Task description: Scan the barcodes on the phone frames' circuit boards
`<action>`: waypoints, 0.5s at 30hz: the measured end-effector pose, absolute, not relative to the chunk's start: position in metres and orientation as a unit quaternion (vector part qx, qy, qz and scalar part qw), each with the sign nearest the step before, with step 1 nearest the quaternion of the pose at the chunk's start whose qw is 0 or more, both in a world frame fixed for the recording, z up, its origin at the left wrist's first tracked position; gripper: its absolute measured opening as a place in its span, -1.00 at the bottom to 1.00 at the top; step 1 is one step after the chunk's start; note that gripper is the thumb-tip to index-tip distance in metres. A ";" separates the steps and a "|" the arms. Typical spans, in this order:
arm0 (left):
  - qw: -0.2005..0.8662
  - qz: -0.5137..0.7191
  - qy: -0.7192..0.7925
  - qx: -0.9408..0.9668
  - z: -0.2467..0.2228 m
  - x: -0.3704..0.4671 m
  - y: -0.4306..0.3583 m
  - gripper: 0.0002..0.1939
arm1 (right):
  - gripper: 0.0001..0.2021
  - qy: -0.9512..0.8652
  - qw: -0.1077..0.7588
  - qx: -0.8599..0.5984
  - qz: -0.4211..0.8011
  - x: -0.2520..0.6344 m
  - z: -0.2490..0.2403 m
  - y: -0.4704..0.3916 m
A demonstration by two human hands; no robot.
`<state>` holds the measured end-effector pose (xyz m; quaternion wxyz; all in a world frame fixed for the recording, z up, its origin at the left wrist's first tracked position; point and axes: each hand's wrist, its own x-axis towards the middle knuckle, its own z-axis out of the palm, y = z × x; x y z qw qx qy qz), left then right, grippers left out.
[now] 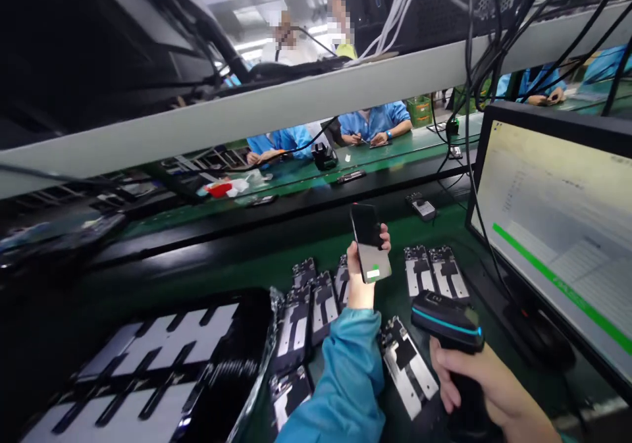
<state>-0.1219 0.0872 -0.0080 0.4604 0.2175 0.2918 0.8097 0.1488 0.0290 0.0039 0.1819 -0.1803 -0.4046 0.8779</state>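
Currently left hand (354,273) grips phone (370,242); right hand (486,378) closed round scanner (447,332), blue strip (444,319) lit; monitor (557,232) at right.

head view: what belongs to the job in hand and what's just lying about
Probably the job:
glossy dark rectangular phone, left hand
blue-lit black pistol-shaped scanner, right hand
silver-and-black phone frames

Probably lying about:
crumpled red plastic
small white scrap

A pale grey shelf beam (296,104) slants across above the green tabletop (395,229). Beyond it runs a second green bench (415,147), with green crates (419,108) behind. Bright white strip lights (249,44) shine in the far background.
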 end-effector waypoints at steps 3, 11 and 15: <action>0.510 0.816 0.208 0.176 -0.009 -0.088 0.056 -0.37 | -0.70 -0.378 0.208 -0.200 0.879 0.139 0.022 0.013; 0.569 0.767 0.218 0.199 -0.011 -0.062 0.028 -0.29 | -0.75 -0.384 0.228 -0.225 0.866 0.154 0.032 -0.022; 0.590 0.742 0.269 0.170 -0.016 -0.056 0.014 -0.41 | -0.73 -0.388 0.228 -0.240 0.860 0.162 0.025 -0.030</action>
